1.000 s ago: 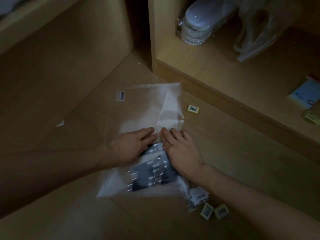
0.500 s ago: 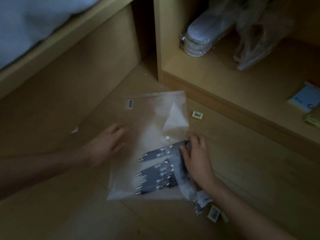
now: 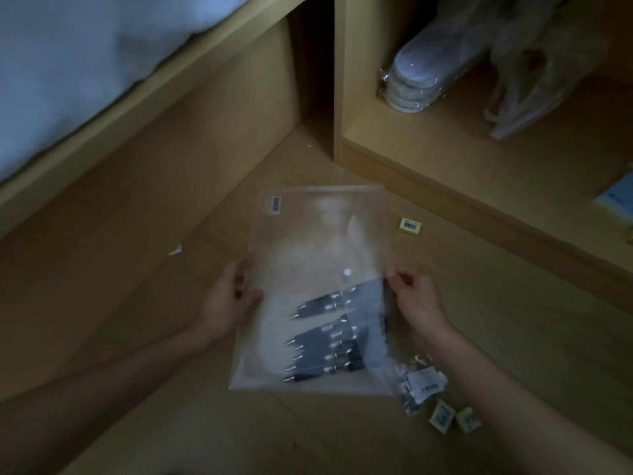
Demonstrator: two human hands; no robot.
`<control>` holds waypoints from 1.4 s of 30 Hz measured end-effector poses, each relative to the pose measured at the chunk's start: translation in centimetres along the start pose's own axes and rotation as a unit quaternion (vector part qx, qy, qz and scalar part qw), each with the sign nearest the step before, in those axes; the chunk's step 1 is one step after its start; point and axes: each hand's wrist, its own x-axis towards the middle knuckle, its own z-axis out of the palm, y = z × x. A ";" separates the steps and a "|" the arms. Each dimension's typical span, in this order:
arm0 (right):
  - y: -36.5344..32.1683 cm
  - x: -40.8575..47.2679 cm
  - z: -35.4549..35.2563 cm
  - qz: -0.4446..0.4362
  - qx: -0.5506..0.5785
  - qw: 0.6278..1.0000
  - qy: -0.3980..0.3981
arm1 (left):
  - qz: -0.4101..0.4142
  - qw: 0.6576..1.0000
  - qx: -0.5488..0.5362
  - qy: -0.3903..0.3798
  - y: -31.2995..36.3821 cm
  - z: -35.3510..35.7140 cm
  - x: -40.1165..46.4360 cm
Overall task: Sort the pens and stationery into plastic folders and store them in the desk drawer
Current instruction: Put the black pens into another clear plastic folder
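Wooden floor [image 3: 205, 389]: both hands' fingers, left hand [image 3: 228, 296] and right hand [image 3: 416, 296], pinch the pen-filled folder's [image 3: 308, 255] edges.

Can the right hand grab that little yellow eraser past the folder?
Probably, but not yet: the right hand is busy pinching the folder. The eraser lies on bare floor with nothing blocking it.

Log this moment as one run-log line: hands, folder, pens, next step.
left hand grips folder left edge | right hand pinches right edge | pens inside | snap looks shut | next: likely drawer
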 end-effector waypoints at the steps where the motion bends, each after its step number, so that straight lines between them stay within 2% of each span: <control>1: 0.0 -0.1 -0.3 0.007 0.030 1.000 -0.003 | -0.024 0.999 -0.027 0.016 0.0 -0.2 0.2; 4: -0.6 -1.0 -1.2 0.009 0.085 0.996 -0.015 | -0.055 0.995 -0.070 0.034 -0.1 -0.4 0.9; 7: -1.5 -1.5 -1.5 -0.028 0.110 0.993 -0.013 | -0.057 0.986 -0.147 0.046 0.4 -0.6 0.8; 10: -2.6 -1.6 -1.7 -0.067 0.114 0.991 0.003 | -0.030 0.973 -0.223 0.052 1.4 -0.9 0.3; 15: -4.7 -2.1 -2.5 -0.115 0.146 0.982 0.023 | 0.034 0.966 -0.251 0.058 3.4 -1.3 -0.4; 18: -5.3 -2.5 -2.9 -0.133 0.147 0.980 -0.019 | 0.045 0.957 -0.277 0.074 4.0 -1.8 -0.8; 22: -5.2 -3.4 -3.4 -0.118 0.088 0.986 -0.080 | 0.059 0.951 -0.291 0.087 4.4 -2.2 -1.8; 30: -7.4 -4.5 -5.8 -0.175 0.082 0.980 -0.037 | 0.055 0.942 -0.327 0.061 6.7 -1.6 -2.7; 35: -8.6 -5.5 -8.8 -0.205 0.046 0.978 -0.003 | 0.072 0.951 -0.299 0.022 7.9 -0.5 -2.5; 42: -12.8 -6.5 -13.3 -0.290 0.014 0.955 0.066 | 0.161 0.936 -0.312 0.024 14.6 -1.5 0.1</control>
